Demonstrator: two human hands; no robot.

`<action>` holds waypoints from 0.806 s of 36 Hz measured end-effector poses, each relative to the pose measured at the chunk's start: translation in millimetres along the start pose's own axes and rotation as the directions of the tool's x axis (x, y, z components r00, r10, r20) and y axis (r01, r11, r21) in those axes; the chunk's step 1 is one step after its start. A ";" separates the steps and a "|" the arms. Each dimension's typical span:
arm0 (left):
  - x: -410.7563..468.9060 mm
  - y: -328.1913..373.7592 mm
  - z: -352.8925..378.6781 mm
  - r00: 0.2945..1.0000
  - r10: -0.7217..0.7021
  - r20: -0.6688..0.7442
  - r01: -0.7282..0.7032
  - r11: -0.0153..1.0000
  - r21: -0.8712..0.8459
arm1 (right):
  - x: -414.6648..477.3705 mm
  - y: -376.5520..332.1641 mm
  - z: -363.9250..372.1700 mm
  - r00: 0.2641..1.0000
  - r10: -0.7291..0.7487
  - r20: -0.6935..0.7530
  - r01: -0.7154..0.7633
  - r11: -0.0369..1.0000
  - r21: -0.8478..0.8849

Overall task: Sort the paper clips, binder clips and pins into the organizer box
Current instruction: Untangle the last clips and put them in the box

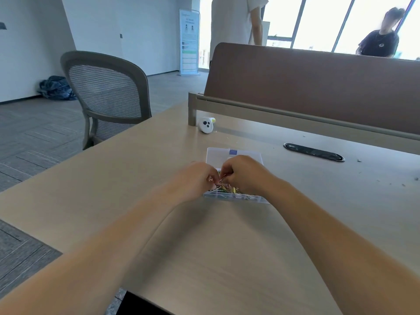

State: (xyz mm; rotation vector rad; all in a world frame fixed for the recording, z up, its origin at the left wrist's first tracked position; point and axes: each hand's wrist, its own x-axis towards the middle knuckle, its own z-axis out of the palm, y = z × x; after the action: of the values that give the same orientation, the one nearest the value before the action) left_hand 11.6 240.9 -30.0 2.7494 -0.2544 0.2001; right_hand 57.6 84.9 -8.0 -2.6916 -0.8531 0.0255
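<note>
Organizer box [234, 197] sits on tabletop [211, 242]; I see left hand [196, 178] & right hand [243, 174] both pinching paper clips [219, 181] over it, prob. to untangle them.

L hand [196, 178] & R hand [244, 175] hide organizer box [236, 197] middle; clips [229, 190] too small to ID.

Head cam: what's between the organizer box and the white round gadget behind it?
Only bare tabletop, as the head view shows. The organizer box sits apart from the white round gadget; a few tiny specks lie near the gadget.
</note>
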 end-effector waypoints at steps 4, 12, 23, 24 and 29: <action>0.0 1.3 0.2 1.000 0.005 -0.014 -0.005 1.000 0.009 | -0.8 0.5 -0.7 1.000 0.013 -0.004 -0.013 1.000 0.000; -0.1 4.2 -1.3 0.999 0.019 -0.031 -0.019 1.000 0.010 | -1.2 3.2 -3.5 1.000 0.031 -0.004 -0.031 1.000 -0.002; 11.6 -13.9 -7.0 0.994 -0.018 -0.107 0.016 1.000 -0.013 | 12.2 2.2 0.5 0.998 0.031 -0.053 -0.030 0.999 0.011; 12.2 -14.7 -7.5 0.994 -0.018 -0.111 0.017 1.000 -0.010 | 14.4 1.5 1.9 0.998 0.025 -0.055 -0.024 1.000 0.005; 13.7 -15.3 -8.9 0.992 -0.010 -0.125 0.010 1.000 -0.005 | 22.7 -1.2 7.9 0.999 -0.014 -0.047 0.011 0.998 -0.061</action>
State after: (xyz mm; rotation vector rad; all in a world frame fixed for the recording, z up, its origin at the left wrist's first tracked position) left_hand 27.1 256.2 -24.8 2.7206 -0.2068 0.3670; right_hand 74.7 100.9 -13.4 -2.7316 -0.8700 -0.0676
